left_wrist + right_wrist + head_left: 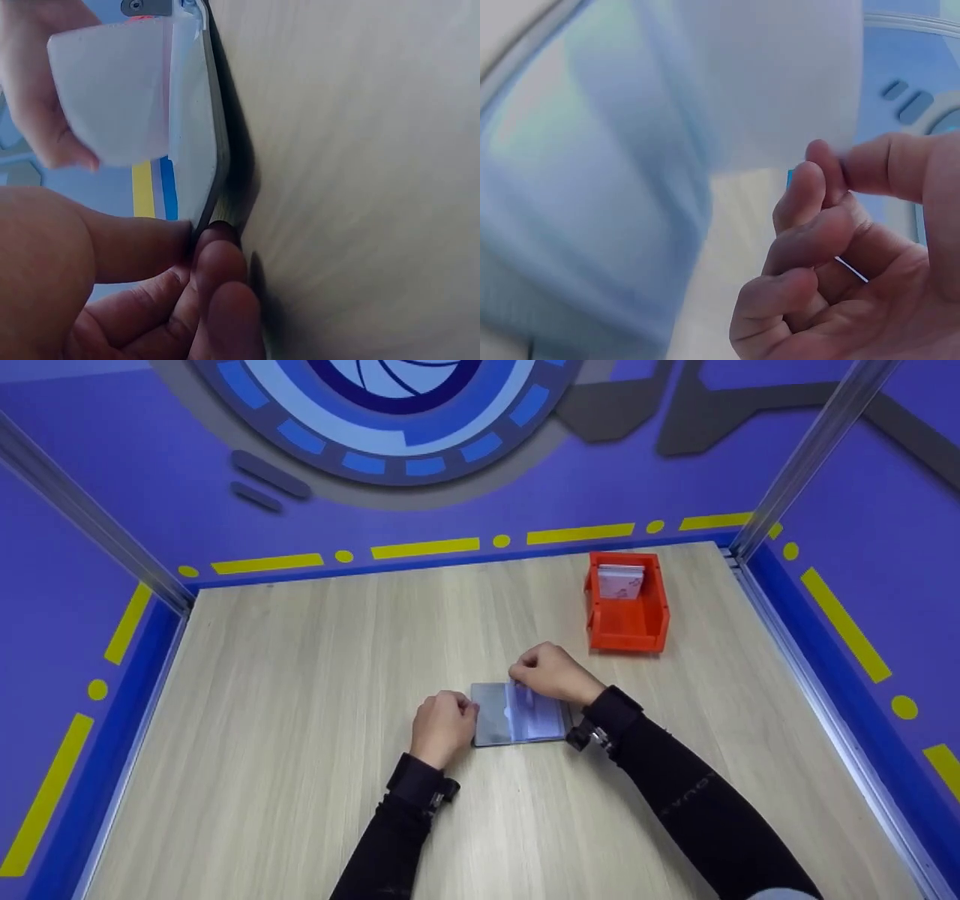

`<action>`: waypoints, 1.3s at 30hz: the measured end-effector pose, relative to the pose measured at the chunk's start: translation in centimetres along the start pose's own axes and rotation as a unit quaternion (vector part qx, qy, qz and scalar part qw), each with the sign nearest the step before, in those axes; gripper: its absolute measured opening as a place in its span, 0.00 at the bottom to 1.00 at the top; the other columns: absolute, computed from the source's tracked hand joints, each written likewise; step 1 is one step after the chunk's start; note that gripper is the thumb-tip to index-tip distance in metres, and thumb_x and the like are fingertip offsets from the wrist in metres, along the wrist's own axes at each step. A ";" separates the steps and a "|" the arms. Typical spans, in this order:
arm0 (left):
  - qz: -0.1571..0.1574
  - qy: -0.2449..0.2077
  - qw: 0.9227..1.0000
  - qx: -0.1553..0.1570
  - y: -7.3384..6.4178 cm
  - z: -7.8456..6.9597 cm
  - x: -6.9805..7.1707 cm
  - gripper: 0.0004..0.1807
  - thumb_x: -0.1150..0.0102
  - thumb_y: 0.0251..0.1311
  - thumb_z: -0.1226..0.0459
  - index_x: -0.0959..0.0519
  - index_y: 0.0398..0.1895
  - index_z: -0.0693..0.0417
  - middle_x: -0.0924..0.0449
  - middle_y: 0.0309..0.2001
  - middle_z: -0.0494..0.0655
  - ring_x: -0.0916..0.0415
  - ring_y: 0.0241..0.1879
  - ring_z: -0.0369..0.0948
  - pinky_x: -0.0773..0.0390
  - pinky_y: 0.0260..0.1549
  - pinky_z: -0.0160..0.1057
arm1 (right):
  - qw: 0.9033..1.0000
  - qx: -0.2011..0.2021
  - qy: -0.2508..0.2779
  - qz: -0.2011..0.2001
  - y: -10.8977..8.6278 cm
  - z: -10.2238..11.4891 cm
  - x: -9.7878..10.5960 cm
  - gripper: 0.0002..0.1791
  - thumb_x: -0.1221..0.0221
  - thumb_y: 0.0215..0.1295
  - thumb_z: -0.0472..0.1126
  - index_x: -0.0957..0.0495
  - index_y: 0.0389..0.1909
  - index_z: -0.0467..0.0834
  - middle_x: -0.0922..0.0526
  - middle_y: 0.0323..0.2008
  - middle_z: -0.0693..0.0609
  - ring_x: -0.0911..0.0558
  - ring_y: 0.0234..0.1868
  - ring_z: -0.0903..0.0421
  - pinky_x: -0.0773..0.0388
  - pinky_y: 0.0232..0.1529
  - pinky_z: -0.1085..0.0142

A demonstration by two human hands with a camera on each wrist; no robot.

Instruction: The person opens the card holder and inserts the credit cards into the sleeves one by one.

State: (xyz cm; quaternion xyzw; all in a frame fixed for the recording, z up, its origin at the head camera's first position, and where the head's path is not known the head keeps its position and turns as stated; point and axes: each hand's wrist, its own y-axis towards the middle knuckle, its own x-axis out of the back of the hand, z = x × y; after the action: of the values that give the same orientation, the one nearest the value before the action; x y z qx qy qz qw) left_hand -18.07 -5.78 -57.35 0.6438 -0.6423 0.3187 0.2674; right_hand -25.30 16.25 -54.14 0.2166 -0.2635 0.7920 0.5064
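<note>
A small card holder booklet [491,718] with a grey cover and clear plastic pages lies opened out on the table. My left hand [444,727] pinches the cover's left edge between thumb and fingers, and in the left wrist view that edge is raised slightly off the wood. Above the booklet's far edge, my right hand [555,671] pinches the corner of one translucent page [112,94] between thumb and index finger. That page [780,82] stands up from the spine in both wrist views. The other pages lie flat on the right side, partly hidden by the right hand.
A red open-front bin [628,626] stands at the back right of the table, with several pinkish cards [621,583] upright against its rear wall. Purple-blue panels [450,521] enclose the wooden table [300,660] at the back and both sides.
</note>
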 end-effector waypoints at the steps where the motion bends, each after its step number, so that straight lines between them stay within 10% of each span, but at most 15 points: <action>1: 0.001 0.001 1.000 -0.001 0.0 0.0 0.0 0.10 0.31 0.72 0.60 0.09 0.32 0.52 0.13 0.29 0.44 0.21 0.29 0.41 0.22 0.34 0.44 | 1.000 -0.005 0.008 0.004 0.2 0.2 -0.3 0.17 0.40 0.72 0.45 0.16 0.24 0.42 0.32 0.17 0.60 0.34 0.21 0.60 0.41 0.26 0.66; 12: 0.017 0.008 1.000 -0.013 0.2 -0.2 0.0 0.09 0.33 0.74 0.61 0.08 0.37 0.53 0.13 0.31 0.45 0.20 0.30 0.43 0.23 0.35 0.44 | 0.999 -0.010 -0.048 0.013 1.6 1.0 -3.5 0.15 0.35 0.69 0.43 0.11 0.22 0.45 0.26 0.15 0.63 0.31 0.20 0.63 0.40 0.24 0.70; 23: 0.000 0.006 1.000 -0.026 0.2 -0.3 0.0 0.17 0.32 0.72 0.55 0.16 0.22 0.48 0.23 0.21 0.38 0.30 0.21 0.38 0.33 0.25 0.38 | 0.992 0.053 -0.111 -0.006 0.9 1.7 -3.4 0.26 0.39 0.70 0.41 0.31 0.09 0.55 0.36 0.11 0.64 0.36 0.16 0.63 0.42 0.23 0.68; 31: -0.002 0.018 1.000 -0.008 0.1 0.0 -0.6 0.16 0.24 0.67 0.54 0.17 0.23 0.48 0.19 0.25 0.40 0.26 0.25 0.40 0.29 0.28 0.40 | 0.989 0.089 -0.118 0.009 -0.2 1.3 -3.4 0.18 0.41 0.72 0.41 0.13 0.21 0.44 0.32 0.14 0.63 0.32 0.20 0.63 0.38 0.27 0.68; 39: 0.001 0.008 1.000 0.005 0.0 0.0 -0.3 0.13 0.22 0.63 0.56 0.16 0.25 0.49 0.15 0.28 0.43 0.22 0.29 0.42 0.23 0.33 0.44 | 0.987 0.108 -0.102 -0.061 -1.2 0.4 0.2 0.12 0.39 0.73 0.37 0.07 0.36 0.41 0.14 0.29 0.52 0.23 0.29 0.58 0.25 0.38 0.63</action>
State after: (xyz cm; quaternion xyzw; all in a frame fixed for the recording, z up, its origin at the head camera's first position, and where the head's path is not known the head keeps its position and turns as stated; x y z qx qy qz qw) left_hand -18.03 -5.56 -57.62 0.6419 -0.6391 0.3275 0.2689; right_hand -24.23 16.53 -53.46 0.3656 -0.2129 0.7574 0.4974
